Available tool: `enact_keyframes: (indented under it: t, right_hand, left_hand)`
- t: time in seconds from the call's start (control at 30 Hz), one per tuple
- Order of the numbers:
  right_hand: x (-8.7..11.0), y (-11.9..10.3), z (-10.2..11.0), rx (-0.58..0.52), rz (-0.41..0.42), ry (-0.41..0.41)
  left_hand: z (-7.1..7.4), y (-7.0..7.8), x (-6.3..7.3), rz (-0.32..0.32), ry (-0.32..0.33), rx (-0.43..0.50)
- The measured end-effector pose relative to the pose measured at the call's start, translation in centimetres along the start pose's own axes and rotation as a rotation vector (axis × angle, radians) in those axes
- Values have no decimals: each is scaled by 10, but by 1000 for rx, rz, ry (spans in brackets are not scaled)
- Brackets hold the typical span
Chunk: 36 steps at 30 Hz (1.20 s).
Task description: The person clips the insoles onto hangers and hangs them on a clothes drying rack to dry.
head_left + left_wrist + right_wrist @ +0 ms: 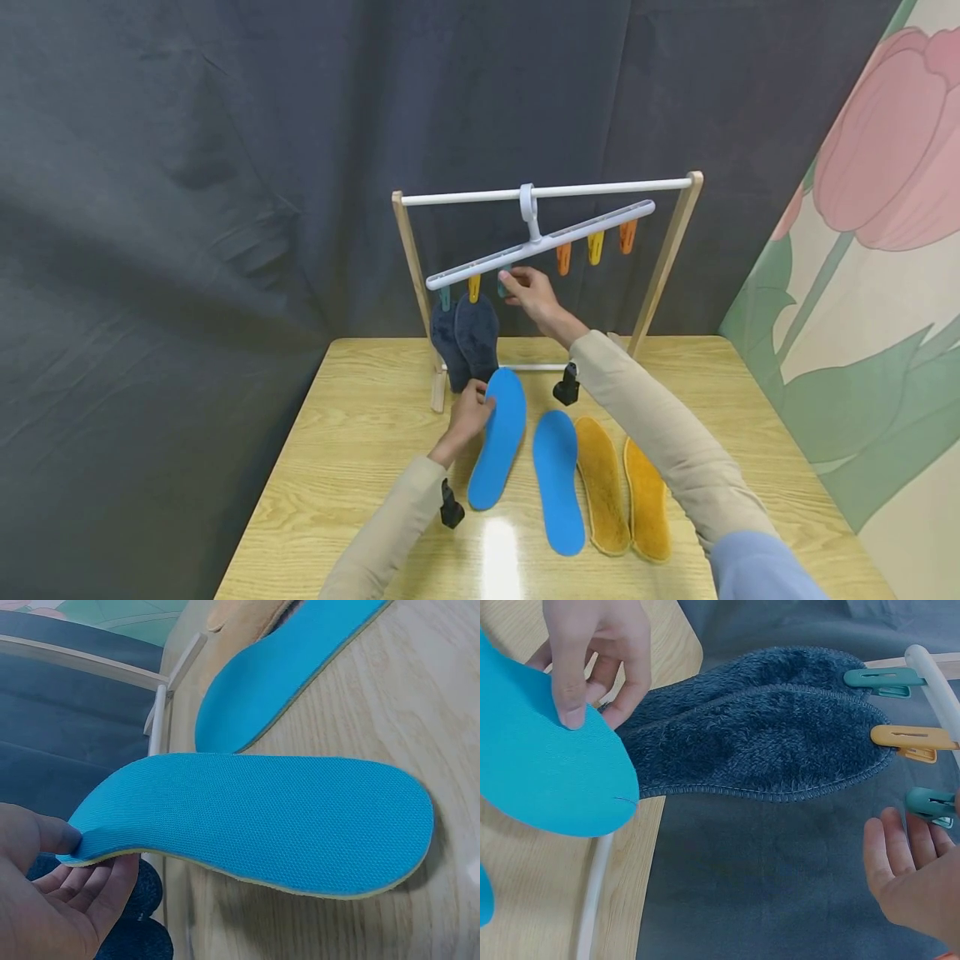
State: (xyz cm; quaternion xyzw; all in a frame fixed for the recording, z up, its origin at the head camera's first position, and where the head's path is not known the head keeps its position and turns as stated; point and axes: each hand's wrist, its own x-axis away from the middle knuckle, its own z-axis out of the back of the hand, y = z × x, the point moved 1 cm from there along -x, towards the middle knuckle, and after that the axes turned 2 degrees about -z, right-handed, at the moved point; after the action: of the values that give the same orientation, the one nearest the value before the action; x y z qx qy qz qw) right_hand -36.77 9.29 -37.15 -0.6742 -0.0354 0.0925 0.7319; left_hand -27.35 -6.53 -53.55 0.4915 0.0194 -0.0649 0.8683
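A blue insole (498, 442) is pinched near one end between thumb and fingers of my left hand (468, 414), tilted above the table. My right hand (534, 293) is up at the white hanger (600, 223), pinching a teal clip (930, 804) with nothing in its jaws. To the left, two dark blue fluffy insoles (757, 742) hang side by side, one from another teal clip (885, 677), one from a yellow clip (911, 736). The held insole's upper end is just below and in front of them.
On the table (360, 433) lie a second blue insole (558, 483) and two tan fluffy insoles (602, 487). The hanger hooks on a rack's white rail (622, 189), sloping down left. Orange clips (563, 259) and another yellow clip (596, 247) hang at its right.
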Motion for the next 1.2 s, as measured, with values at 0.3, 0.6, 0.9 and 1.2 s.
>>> enact_keyframes:
  t: [0.3,0.6,0.9,1.2]
  right_hand:
    - [1,1,0,10,0,6]
    - [-2,-1,-1,-9,2,17]
    - [-1,0,0,-23,9,22]
    - [0,-1,1,-4,37,-7]
  left_hand:
    - [6,10,-2,-21,11,38]
    - [8,19,-5,-25,55,31]
    - [10,23,-5,-50,53,49]
    - [12,26,-9,-63,58,75]
